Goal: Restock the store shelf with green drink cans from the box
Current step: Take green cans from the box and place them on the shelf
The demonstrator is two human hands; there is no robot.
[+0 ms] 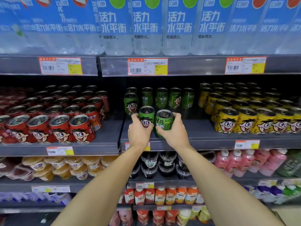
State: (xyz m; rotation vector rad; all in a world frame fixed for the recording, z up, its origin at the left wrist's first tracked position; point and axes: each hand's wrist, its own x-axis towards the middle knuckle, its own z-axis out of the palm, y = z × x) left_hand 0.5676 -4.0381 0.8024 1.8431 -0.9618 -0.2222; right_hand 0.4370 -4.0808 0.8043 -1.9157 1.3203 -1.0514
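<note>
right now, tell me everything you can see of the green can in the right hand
The green can in the right hand looks like metal, with a dark silvery top and pull tab, a green printed wall and white characters on its side. It tilts a little, top leaning away, at the front of the grey shelf, between red and yellow cans. The right hand grips it, fingers curled round its right side. It stands close beside the can in the left hand; whether they touch, or its base rests on the shelf, is hidden.

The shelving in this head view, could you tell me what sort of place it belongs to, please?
Most likely a supermarket drinks aisle: tiered shelves carry price tags on their edges, with massed red cans and yellow cans in rows.
</note>
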